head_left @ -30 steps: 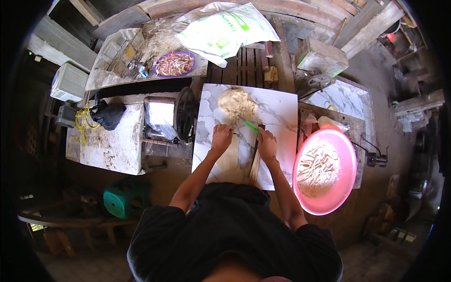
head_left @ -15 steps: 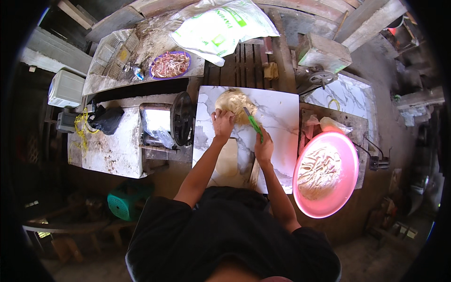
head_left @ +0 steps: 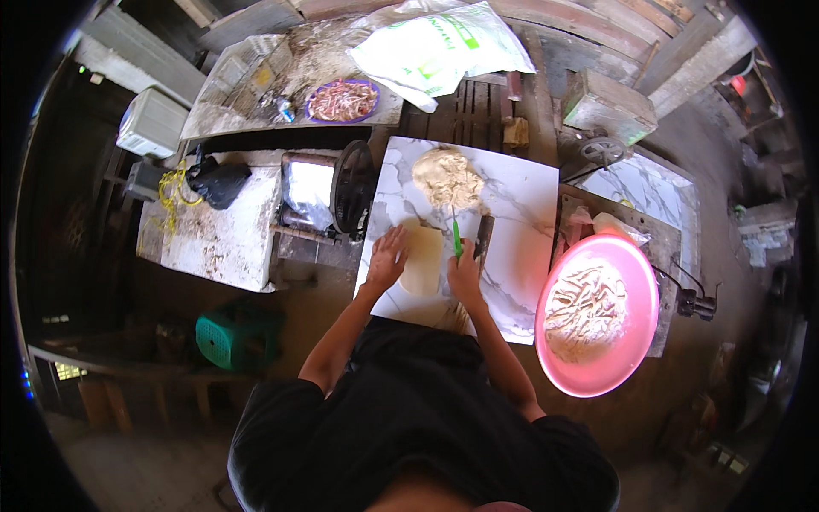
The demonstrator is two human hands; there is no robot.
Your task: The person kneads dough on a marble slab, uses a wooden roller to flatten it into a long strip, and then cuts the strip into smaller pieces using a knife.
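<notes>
A rough lump of pale dough (head_left: pixel 447 177) lies at the far side of the marble-patterned board (head_left: pixel 520 222). Nearer to me, a flat, smooth dough sheet (head_left: pixel 421 261) rests on the same board. My left hand (head_left: pixel 388 258) is laid at the left edge of this sheet, its fingers stretched out and holding nothing. A green-handled knife (head_left: pixel 456 240) is gripped in my right hand (head_left: pixel 464 275), just right of the sheet. Its blade points away from me toward the lump. Beside that hand lies a dark, narrow bar (head_left: pixel 485 235).
To the right stands a pink basin (head_left: pixel 546 341) with floured dough strips. A machine with a dark wheel (head_left: pixel 351 189) is left of the board. Behind are a white sack (head_left: pixel 444 53) and a purple-rimmed plate (head_left: pixel 376 101) of reddish-white pieces. A green stool (head_left: pixel 223 341) stands lower left.
My left hand has left the dough lump and come nearer, to the flat sheet's edge. My right hand has drawn the knife back from the lump's right side. The whole view has shifted slightly.
</notes>
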